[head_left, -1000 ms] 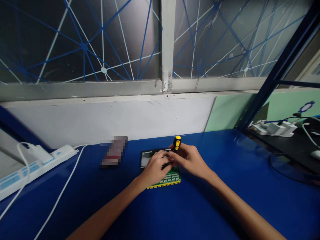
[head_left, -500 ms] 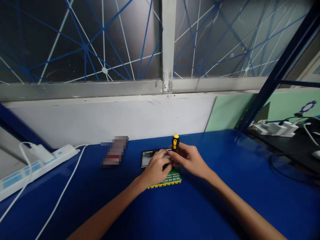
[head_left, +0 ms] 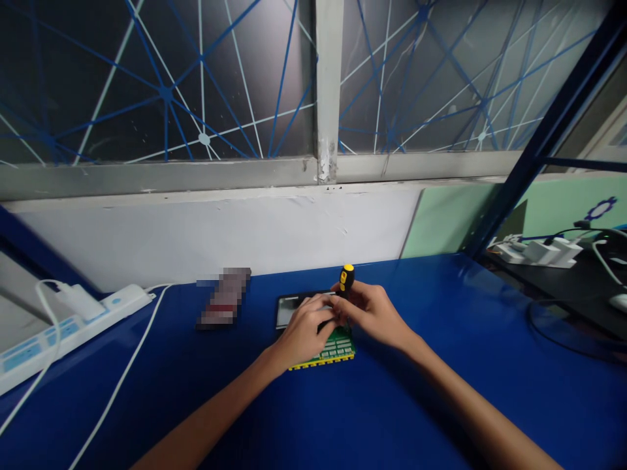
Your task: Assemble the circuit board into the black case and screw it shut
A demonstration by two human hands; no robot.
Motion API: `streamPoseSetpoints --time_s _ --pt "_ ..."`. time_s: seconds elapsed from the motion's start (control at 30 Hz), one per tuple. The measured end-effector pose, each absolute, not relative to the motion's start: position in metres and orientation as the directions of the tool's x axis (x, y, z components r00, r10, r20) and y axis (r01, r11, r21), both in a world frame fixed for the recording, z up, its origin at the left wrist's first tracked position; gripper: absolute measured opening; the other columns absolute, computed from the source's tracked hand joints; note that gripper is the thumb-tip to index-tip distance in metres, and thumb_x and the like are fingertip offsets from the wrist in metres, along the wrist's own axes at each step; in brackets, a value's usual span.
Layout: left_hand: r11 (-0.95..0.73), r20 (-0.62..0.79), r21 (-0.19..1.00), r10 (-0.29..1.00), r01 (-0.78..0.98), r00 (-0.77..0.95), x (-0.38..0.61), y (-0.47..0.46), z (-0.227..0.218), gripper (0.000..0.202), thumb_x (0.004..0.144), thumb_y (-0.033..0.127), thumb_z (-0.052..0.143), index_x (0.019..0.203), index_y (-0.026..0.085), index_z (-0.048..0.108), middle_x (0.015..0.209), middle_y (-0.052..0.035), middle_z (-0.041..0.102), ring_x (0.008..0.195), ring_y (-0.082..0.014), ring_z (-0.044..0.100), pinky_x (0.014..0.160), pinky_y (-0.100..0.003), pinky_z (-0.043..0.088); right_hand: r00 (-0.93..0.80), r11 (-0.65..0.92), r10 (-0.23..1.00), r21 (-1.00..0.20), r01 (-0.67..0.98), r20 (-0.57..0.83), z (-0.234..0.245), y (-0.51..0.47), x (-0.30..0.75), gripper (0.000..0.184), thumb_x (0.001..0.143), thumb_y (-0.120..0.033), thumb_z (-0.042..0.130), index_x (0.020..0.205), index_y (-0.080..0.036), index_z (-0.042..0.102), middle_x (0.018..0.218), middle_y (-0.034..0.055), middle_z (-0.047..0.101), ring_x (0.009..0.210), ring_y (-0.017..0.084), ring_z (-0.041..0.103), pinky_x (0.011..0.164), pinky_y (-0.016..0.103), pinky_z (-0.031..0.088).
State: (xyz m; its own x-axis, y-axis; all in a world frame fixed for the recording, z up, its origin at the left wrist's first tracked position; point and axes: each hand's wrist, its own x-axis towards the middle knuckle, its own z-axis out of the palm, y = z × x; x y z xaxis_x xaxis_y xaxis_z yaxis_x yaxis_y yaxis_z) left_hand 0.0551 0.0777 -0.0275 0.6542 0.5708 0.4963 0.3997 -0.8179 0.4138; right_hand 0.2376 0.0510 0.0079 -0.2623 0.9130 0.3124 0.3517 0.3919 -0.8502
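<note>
A green circuit board (head_left: 333,349) with a yellow edge lies on the blue table (head_left: 343,418), against a dark flat device (head_left: 289,307) behind it. My right hand (head_left: 375,313) is closed around a small screwdriver with a yellow and black handle (head_left: 347,278), held upright over the board. My left hand (head_left: 304,329) rests on the board and the device, fingers curled down beside the screwdriver's shaft. The screwdriver's tip is hidden by my fingers.
A white power strip (head_left: 59,326) with a plugged charger and white cable (head_left: 122,375) lies at the left. A blurred-out small object (head_left: 224,297) sits left of the device. More white adapters (head_left: 539,251) and cables are on a dark surface at the right. A wall and window stand behind.
The screwdriver handle has tilted slightly left and back again; both hands stay on the board in nearly the same place.
</note>
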Motion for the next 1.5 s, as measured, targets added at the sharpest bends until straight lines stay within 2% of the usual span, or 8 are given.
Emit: streamPoseSetpoints --time_s 0.2,0.37,0.5,0.67,1.03,1.5 --pt "-0.816 0.518 0.403 0.577 0.415 0.631 0.0555 0.0793 -0.0313 0.013 0.089 0.015 0.058 0.089 0.022 0.070 0.103 -0.0048 0.065 0.105 -0.0236 0.057 0.089 -0.042 0.045 -0.275 0.386 0.912 -0.862 0.328 0.304 0.0092 0.0503 0.2364 0.029 0.091 -0.042 0.056 0.095 -0.015 0.067 0.066 0.0028 0.064 0.058 0.015 0.058 0.054 0.028 0.044" --pt "-0.816 0.496 0.393 0.576 0.423 0.650 0.0567 0.0769 -0.0291 0.015 0.088 0.013 0.056 0.089 0.020 0.069 0.106 -0.0065 0.063 0.106 -0.0242 0.055 0.090 -0.044 0.046 -0.273 0.365 0.919 -0.878 0.311 0.285 0.0087 0.0512 0.2377 0.031 0.090 -0.043 0.056 0.080 -0.015 0.065 0.062 0.0031 0.064 0.056 0.015 0.059 0.052 0.028 0.043" --pt "-0.812 0.480 0.408 0.580 0.418 0.658 0.0566 0.0760 -0.0263 0.018 0.088 0.010 0.053 0.084 0.019 0.067 0.101 -0.0053 0.063 0.103 -0.0229 0.056 0.089 -0.042 0.046 -0.280 0.350 0.920 -0.899 0.263 0.276 0.0068 0.0529 0.2386 0.028 0.090 -0.042 0.058 0.083 -0.016 0.066 0.063 0.0036 0.066 0.057 0.016 0.062 0.053 0.028 0.046" --pt "-0.805 0.487 0.438 0.587 0.400 0.647 0.0568 0.0768 -0.0255 0.016 0.089 0.013 0.054 0.084 0.020 0.067 0.099 -0.0046 0.064 0.100 -0.0225 0.057 0.087 -0.041 0.046 -0.279 0.332 0.921 -0.922 0.202 0.271 0.0039 0.0543 0.2395 0.030 0.087 -0.043 0.063 0.097 -0.015 0.067 0.066 0.0036 0.066 0.059 0.017 0.064 0.055 0.030 0.050" --pt "-0.791 0.483 0.484 0.598 0.374 0.639 0.0569 0.0749 -0.0228 0.021 0.090 0.012 0.049 0.090 0.019 0.068 0.097 -0.0056 0.064 0.095 -0.0210 0.058 0.085 -0.037 0.047 -0.182 0.304 0.940 -0.951 0.063 0.288 0.0076 0.0566 0.2406 0.030 0.088 -0.044 0.059 0.090 -0.015 0.063 0.071 0.0063 0.070 0.057 0.017 0.065 0.054 0.031 0.052" --pt "-0.799 0.467 0.437 0.594 0.413 0.655 0.0557 0.0762 -0.0265 0.022 0.088 0.010 0.049 0.085 0.020 0.068 0.094 -0.0052 0.064 0.094 -0.0214 0.057 0.085 -0.039 0.046 -0.182 0.311 0.942 -0.937 0.157 0.282 0.0009 0.0574 0.2384 0.032 0.088 -0.047 0.059 0.085 -0.015 0.066 0.070 0.0070 0.071 0.055 0.017 0.064 0.054 0.030 0.051"
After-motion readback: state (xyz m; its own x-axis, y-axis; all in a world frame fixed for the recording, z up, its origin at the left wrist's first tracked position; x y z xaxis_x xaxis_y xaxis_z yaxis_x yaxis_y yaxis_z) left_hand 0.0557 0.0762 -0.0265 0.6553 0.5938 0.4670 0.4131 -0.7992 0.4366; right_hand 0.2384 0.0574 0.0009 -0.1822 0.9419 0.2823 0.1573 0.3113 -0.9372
